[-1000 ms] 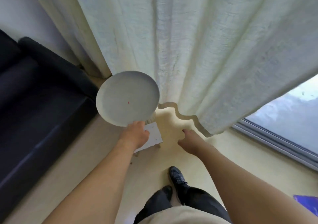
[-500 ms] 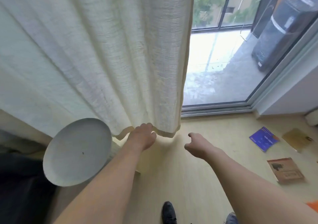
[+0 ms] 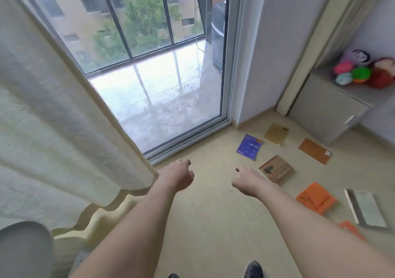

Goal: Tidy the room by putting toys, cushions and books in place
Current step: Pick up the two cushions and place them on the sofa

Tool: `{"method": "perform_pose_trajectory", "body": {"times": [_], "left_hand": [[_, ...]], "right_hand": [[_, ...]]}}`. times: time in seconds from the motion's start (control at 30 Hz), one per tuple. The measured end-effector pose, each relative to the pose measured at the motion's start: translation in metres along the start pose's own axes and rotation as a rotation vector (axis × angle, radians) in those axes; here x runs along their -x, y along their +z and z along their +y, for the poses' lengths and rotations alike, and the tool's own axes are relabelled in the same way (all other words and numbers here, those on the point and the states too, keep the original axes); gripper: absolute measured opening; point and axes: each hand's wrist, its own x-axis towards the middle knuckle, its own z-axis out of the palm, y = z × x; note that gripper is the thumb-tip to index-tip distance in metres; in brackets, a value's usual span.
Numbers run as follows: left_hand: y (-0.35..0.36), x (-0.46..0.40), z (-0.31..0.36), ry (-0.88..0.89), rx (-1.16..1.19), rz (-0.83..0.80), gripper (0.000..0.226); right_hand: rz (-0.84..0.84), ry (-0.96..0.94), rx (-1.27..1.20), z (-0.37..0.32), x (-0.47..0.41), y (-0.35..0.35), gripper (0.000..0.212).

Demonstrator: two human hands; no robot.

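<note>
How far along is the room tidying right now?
Done: colourful plush toys sit together on the grey cabinet. In hand: nothing; left hand and right hand hold nothing. Left: blue-purple book, brown picture book, bright orange book and others on the floor.

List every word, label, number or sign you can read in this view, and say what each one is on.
None can be read.
Blue book: pale print on the cover, too blurred.
Brown book: dark picture and lines of print, too blurred.
Orange book: dark marks, too blurred.
Tan book: small white label at one corner, too small.
Yellowish book: small dark mark, unreadable.
White book: no print visible.
</note>
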Motion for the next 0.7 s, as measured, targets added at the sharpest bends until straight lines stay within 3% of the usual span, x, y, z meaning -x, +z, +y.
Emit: {"method": "perform_pose_trajectory", "body": {"times": [0.43,0.7], "left_hand": [[0.036,-0.072,0.322,0.417,-0.157,-0.028,0.040],[0.056,-0.119,0.416,0.435,-0.253,-0.124,0.042]], "right_hand": [[0.157,0.266,-0.297,0.265,0.017,-0.121,0.057],[0.146,0.298,-0.380,0.354,-0.010,-0.172,0.053]]}}
